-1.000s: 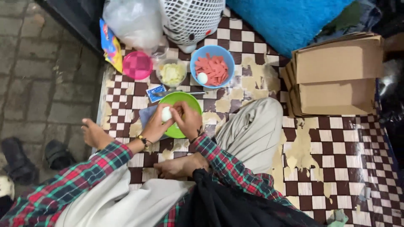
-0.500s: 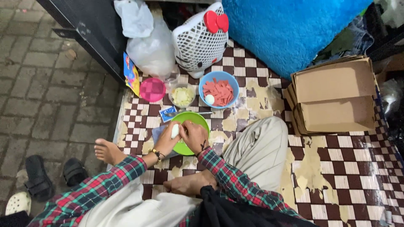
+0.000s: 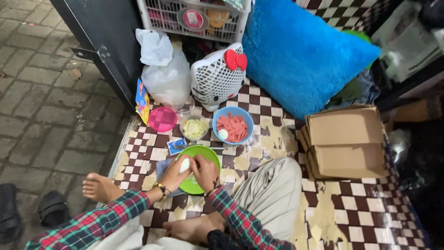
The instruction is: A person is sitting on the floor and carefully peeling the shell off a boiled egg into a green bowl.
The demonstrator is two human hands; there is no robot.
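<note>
My left hand (image 3: 175, 175) and my right hand (image 3: 205, 172) meet over a green plate (image 3: 201, 155) on the checkered floor. Together they hold a small white egg-like thing (image 3: 185, 165), the left hand cupping it, the right hand's fingers on its side. Just beyond the plate stand a blue bowl (image 3: 232, 126) with pink slices and one white egg, and a small clear bowl (image 3: 194, 128) of pale yellow bits. A knife (image 3: 199, 147) lies between the bowls and the plate.
A pink lid (image 3: 162, 119), a clear plastic bag (image 3: 167, 81) and a white fan (image 3: 217, 76) stand further back. A blue pillow (image 3: 303, 55) and stacked cardboard boxes (image 3: 346, 141) lie right. My bare feet rest at the left (image 3: 99, 187) and under my wrists.
The camera view has tilted up and back, showing more of the fan, pillow and basket. Both hands have stayed together over the green plate on the white thing.
</note>
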